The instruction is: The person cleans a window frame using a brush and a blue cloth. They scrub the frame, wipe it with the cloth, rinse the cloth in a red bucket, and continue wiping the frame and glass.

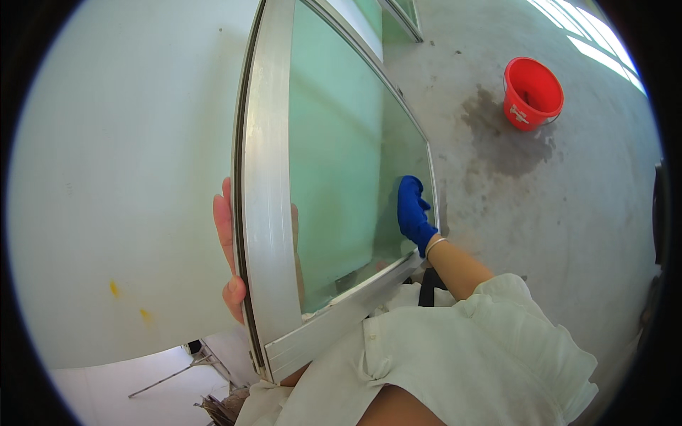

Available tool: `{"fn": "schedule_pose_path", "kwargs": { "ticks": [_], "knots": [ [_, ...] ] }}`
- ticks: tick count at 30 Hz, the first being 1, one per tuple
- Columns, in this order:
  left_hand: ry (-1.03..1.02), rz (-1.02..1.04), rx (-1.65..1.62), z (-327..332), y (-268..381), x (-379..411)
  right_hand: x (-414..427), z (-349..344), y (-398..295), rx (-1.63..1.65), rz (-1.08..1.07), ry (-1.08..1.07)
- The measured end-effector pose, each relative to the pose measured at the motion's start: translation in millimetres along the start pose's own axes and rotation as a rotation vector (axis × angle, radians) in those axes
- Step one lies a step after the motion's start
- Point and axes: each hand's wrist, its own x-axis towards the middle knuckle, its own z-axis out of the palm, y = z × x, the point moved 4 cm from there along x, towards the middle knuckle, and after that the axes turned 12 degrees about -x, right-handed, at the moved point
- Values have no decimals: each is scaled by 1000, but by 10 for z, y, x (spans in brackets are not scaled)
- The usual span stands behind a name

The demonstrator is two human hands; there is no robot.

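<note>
Tilted up in front of my body stands an aluminium-framed glass panel [269, 175], its glass [335, 160] greenish and see-through. At the panel's left edge, my left hand [230, 255] grips the frame's grooved side; part of the hand is hidden behind it. My right hand [413, 210], covered in a blue glove or cloth, lies against the glass near the right side of the frame. Its fingers are not clearly told apart under the blue covering. A light bracelet [436, 246] circles that wrist.
A red bucket [533, 93] with a wire handle stands on the concrete floor [495, 213], beside a dark wet patch [487, 128]. Another framed panel [402, 18] shows at the top. A pale wall [133, 160] rises on the left, with a metal stand [205, 359] at lower left.
</note>
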Motion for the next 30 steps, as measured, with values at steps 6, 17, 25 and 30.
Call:
{"fn": "schedule_pose_path", "kwargs": {
  "ticks": [6,17,25,30],
  "knots": [
    [12,14,29,-80,110,-59,-1077,-889,490,-305,363,482],
    [-7,28,-43,-166,219,-103,-1792,-1508,435,1197,-379,1327],
    [-34,18,-111,-402,216,15,-1223,-1097,301,448,80,737],
    [-5,-20,-75,-317,209,7,-1949,-1970,691,822,-17,1308]
  ]
}}
